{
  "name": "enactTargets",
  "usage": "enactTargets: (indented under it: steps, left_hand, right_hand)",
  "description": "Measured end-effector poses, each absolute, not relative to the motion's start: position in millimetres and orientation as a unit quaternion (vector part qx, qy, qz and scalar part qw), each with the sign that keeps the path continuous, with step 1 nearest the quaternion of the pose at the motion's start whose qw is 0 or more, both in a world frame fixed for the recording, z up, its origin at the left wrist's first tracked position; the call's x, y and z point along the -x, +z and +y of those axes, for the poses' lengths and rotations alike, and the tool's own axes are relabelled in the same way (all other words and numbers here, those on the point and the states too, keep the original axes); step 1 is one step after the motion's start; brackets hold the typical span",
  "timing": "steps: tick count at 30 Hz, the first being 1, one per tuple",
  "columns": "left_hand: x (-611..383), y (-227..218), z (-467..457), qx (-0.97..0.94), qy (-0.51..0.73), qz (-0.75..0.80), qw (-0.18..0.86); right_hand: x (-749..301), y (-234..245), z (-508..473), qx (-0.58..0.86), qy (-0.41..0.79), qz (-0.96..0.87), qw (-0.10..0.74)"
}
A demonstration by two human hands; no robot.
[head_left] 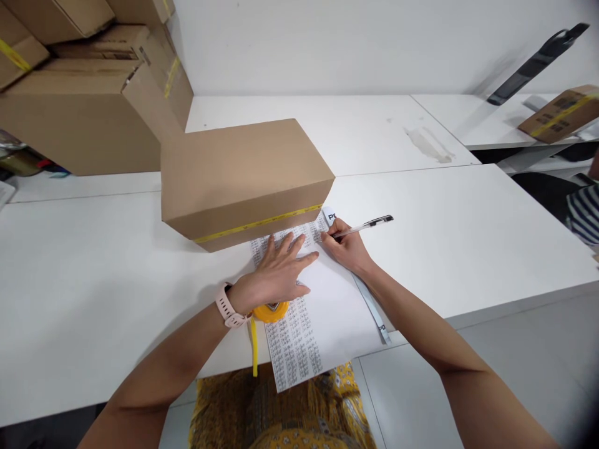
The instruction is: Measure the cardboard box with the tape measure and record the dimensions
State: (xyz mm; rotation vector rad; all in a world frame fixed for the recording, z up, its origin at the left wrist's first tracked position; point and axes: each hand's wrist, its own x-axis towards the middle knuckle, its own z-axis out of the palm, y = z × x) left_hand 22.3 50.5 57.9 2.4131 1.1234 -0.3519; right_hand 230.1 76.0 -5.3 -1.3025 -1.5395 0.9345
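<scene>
My right hand [347, 248] grips a pen [369, 224], its tip side down at the upper right of a paper sheet [341, 312]. Columns of small handwriting fill the sheet's left part and top. Spread flat over the sheet, my left hand [283, 268] holds nothing. Partly under that hand and wrist sits a yellow tape measure [271, 312], a short yellow strip hanging from it toward the table edge. A pale strip with printed letters [384, 333] shows along the sheet's right side. Just beyond my fingers stands a cardboard box [248, 165] with yellow tape, covering the sheet's far edge.
Several cardboard boxes [93, 118] are stacked at the back left against the wall. A dark bottle-like object [533, 65] and a small taped box [561, 115] are at the right. Another person's striped sleeve [583, 212] shows at the right edge. The white table [468, 237] ends near my body.
</scene>
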Motion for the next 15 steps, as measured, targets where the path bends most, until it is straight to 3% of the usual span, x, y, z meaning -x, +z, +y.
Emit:
enactTargets:
  steps: [15]
  left_hand:
    - [-22.0, 56.9, 50.4, -0.878, -0.127, 0.408, 0.218]
  right_hand:
    - [-229.6, -5.0, 76.9, 0.531, 0.359, -0.625, 0.445]
